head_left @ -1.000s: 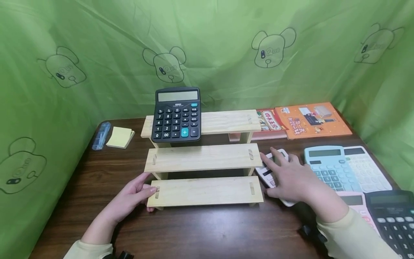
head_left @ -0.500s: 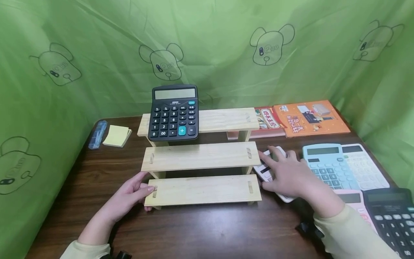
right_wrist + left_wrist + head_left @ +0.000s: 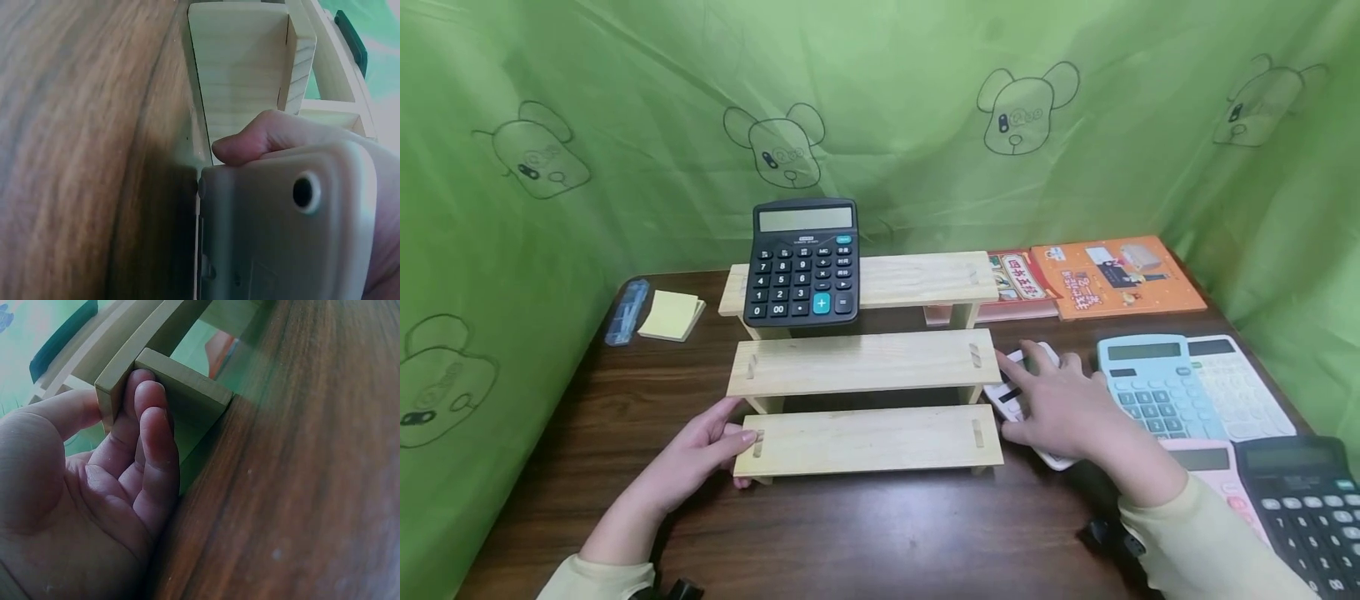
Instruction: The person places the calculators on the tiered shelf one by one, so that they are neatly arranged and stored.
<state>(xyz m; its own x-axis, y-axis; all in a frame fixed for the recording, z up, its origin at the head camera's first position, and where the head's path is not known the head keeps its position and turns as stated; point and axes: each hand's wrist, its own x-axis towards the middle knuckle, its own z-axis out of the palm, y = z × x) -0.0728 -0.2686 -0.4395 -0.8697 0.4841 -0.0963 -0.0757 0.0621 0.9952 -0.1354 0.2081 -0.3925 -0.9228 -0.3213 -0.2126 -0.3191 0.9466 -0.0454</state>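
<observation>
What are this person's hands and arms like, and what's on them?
The left hand and right hand are bare, no gloves or rings visible. Both pale cream fabric sleeves look plain, ending short of the hands. A small, black, blocky device shows near each cuff.

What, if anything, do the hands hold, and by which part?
Left hand: the lowest shelf, gripped at its left end. Right hand: the white calculator, thumb at its edge; other contacts are partly hidden.

creased green cloth walls (image 3: 895,100), outlined animal heads (image 3: 1018,121); dark wood-grain table (image 3: 805,542), soft glare.
</observation>
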